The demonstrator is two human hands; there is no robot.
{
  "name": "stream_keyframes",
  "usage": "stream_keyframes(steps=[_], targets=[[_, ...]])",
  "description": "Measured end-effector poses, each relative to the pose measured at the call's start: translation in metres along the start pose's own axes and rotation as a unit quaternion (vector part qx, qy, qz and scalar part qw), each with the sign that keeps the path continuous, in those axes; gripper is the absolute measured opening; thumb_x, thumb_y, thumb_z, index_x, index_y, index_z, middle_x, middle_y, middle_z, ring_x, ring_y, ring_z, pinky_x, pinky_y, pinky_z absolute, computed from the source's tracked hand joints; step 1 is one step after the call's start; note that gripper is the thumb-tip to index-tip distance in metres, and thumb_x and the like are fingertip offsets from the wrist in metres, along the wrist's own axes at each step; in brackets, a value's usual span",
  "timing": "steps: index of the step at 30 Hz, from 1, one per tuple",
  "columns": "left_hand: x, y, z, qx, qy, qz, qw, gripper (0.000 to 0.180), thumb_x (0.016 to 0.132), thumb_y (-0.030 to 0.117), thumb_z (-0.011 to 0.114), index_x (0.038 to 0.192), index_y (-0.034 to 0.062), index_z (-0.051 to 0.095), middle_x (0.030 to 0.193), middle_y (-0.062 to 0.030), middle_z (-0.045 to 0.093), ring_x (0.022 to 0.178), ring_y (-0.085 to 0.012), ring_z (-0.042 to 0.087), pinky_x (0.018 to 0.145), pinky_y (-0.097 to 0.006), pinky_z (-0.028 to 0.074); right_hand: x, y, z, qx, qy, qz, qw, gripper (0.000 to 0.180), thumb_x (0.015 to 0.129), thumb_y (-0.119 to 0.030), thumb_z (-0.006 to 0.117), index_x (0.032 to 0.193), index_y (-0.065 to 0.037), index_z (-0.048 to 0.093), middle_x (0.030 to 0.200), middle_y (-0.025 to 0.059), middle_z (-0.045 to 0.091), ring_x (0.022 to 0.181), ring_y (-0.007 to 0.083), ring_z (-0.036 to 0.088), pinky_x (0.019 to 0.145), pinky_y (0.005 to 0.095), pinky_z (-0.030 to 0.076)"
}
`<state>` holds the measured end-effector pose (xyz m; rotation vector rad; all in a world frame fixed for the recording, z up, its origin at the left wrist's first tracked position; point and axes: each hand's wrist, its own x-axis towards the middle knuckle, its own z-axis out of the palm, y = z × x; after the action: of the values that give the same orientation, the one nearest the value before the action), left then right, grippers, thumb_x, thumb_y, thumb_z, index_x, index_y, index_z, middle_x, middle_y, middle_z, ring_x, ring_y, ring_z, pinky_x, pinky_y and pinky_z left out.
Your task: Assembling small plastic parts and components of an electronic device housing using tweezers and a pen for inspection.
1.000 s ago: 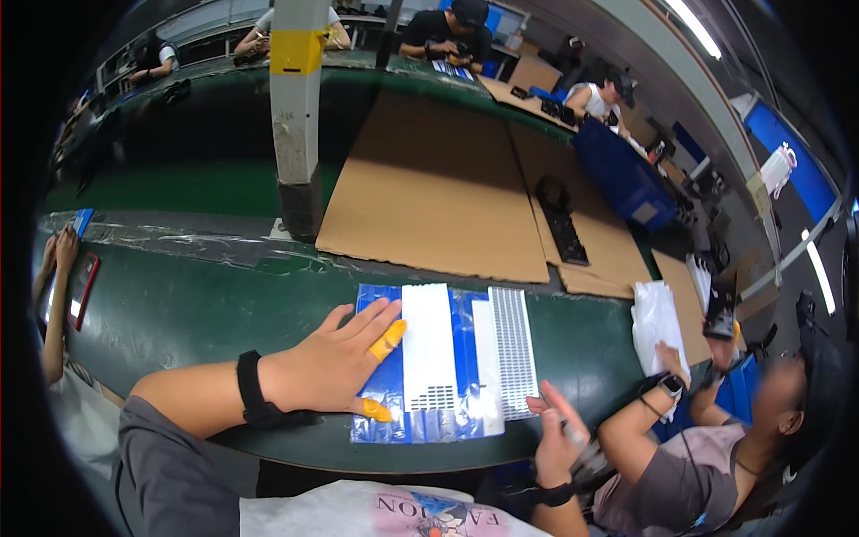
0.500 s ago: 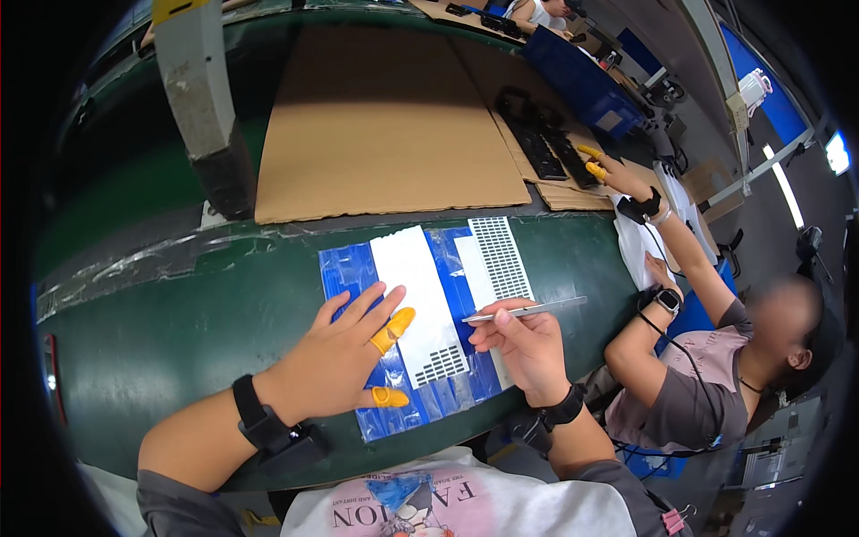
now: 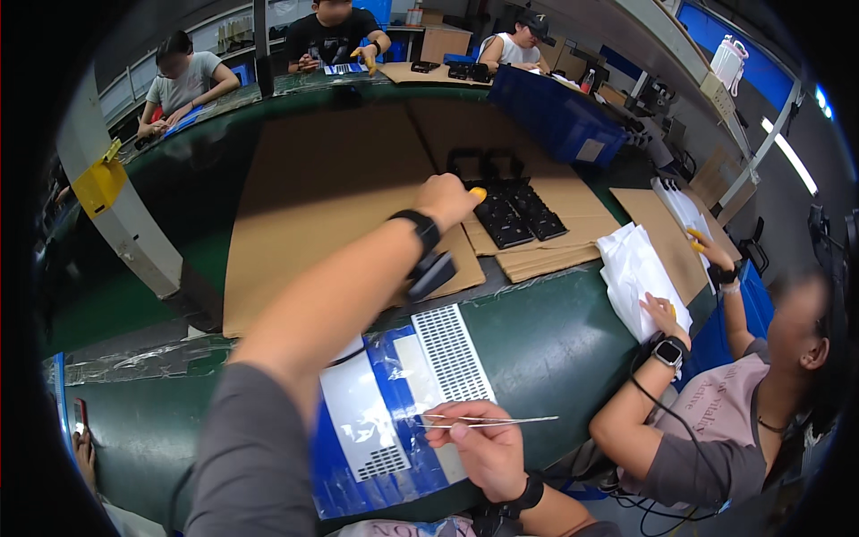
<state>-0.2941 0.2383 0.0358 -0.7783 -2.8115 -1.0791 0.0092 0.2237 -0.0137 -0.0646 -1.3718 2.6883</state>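
My left hand is stretched far forward over the cardboard, at the near left edge of the black plastic parts. One finger in a yellow finger cot meets or nearly meets them; the other fingers are hidden behind the hand, so its grip does not show. In my right hand is a pair of metal tweezers, held across the fingers and pointing left. Beneath and beside it lie white label sheets with small dark labels on a blue plastic-covered pad.
Brown cardboard sheets cover the middle of the green table. A blue bin stands at the far right. On my right a co-worker handles a white bag. A metal post rises at left, and more people sit across the table.
My left hand has left the label sheet and reached forward to the black parts. My right hand still holds the tweezers. The view has tilted up, and the co-worker's hand has withdrawn from the parts.
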Motion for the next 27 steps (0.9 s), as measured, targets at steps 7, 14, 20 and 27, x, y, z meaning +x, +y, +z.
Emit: stream_keyframes(steps=[7, 14, 20, 27], targets=[[0.044, -0.018, 0.050, -0.011, 0.095, -0.056, 0.994, 0.033, 0.062, 0.025, 0.064, 0.078, -0.0033, 0.060, 0.085, -0.0220, 0.058, 0.081, -0.0317, 0.057, 0.073, -0.035, 0.046, 0.019, 0.006, -0.005, 0.057, -0.004, 0.067, 0.996, 0.019, 0.085, -0.008, 0.044, 0.098, 0.004, 0.048, 0.096, 0.0165, 0.055, 0.081, 0.0185, 0.056, 0.073, 0.0294, 0.046], [-0.077, -0.028, -0.060, -0.493, 0.063, -0.017, 0.867, 0.027, 0.073, -0.003, 0.049, 0.099, -0.0047, 0.046, 0.089, -0.0111, 0.055, 0.075, -0.0145, 0.056, 0.067, -0.026, 0.046, 0.017, 0.009, -0.012, 0.013, -0.001, 0.029, 0.999, 0.017, 0.083, -0.012, 0.048, 0.094, 0.002, 0.049, 0.081, 0.0114, 0.058, 0.070, 0.0131, 0.056, 0.061, 0.0232, 0.045], [-0.212, -0.043, -0.110, -0.585, 0.118, -0.115, 0.794, 0.023, 0.081, 0.004, 0.043, 0.102, -0.0020, 0.048, 0.091, -0.0063, 0.055, 0.080, -0.0121, 0.053, 0.072, -0.025, 0.043, 0.012, 0.006, -0.006, -0.061, -0.032, 0.019, 0.997, 0.014, 0.081, -0.006, 0.050, 0.093, 0.001, 0.048, 0.085, 0.0111, 0.058, 0.072, 0.0127, 0.056, 0.061, 0.0229, 0.046], [-0.270, -0.047, -0.123, -0.651, 0.082, -0.118, 0.746, 0.026, 0.083, 0.011, 0.047, 0.107, 0.0008, 0.046, 0.097, -0.0050, 0.054, 0.084, -0.0118, 0.051, 0.076, -0.025, 0.042, 0.020, 0.008, -0.006, -0.013, -0.070, 0.044, 0.996, 0.009, 0.080, -0.006, 0.051, 0.087, -0.001, 0.049, 0.085, 0.0095, 0.056, 0.068, 0.0113, 0.053, 0.060, 0.0227, 0.043]])
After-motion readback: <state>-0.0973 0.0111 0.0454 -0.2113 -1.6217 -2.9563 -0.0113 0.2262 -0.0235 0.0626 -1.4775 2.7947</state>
